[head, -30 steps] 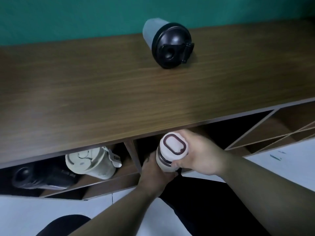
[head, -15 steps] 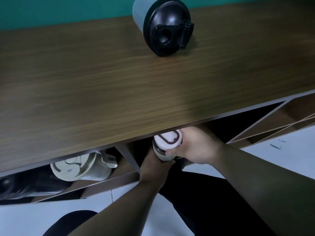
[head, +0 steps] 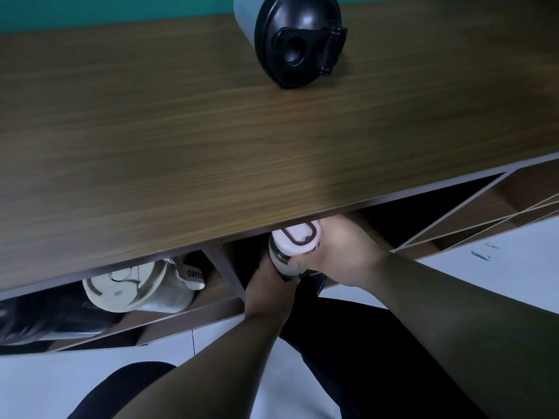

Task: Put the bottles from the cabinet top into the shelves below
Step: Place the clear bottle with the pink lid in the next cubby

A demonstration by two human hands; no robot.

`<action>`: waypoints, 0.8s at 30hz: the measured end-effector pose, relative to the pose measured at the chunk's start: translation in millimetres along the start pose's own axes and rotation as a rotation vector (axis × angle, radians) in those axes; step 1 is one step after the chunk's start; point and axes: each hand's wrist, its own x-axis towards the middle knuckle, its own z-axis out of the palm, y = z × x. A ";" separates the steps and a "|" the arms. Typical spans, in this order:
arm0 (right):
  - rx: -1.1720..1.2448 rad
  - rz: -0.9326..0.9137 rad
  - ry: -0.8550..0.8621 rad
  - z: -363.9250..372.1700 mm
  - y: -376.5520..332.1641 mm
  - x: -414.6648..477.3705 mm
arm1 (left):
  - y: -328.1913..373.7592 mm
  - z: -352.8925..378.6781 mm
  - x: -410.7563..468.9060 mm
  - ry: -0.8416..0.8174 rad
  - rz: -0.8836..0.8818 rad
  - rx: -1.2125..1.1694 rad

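A white-lidded bottle (head: pixel 292 248), its flat cap outlined by a dark rounded-rectangle band and its body pale with a darker base, is held just under the front edge of the wooden cabinet top (head: pixel 211 140), at the mouth of a shelf compartment. It is gripped near the cap by the right hand (head: pixel 341 255), fingers wrapped around it, and clasped lower down by the left hand (head: pixel 269 285). Four bottles are counted: this one, one grey shaker bottle (head: pixel 290 37) with a black lid on the cabinet top, and two in the left compartment, one cream tumbler (head: pixel 136 285) and one dark bottle (head: pixel 27 322), both lying on their sides.
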 end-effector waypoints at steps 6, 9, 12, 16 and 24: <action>0.042 0.014 0.109 15.6 4.3 3.9 | 1.9 -2.8 3.5 -0.039 0.003 0.021; 0.061 0.043 0.154 25.1 9.3 6.7 | 2.9 -5.5 4.0 -0.071 0.017 0.019; 0.057 0.061 0.183 28.7 11.2 7.9 | 4.0 -7.6 4.5 -0.081 0.039 0.021; 0.050 0.063 0.189 28.9 12.0 9.0 | 6.2 -9.6 4.8 -0.094 0.074 -0.012; 0.065 0.055 0.190 28.1 15.3 8.6 | 3.4 -9.6 7.0 -0.120 0.075 -0.022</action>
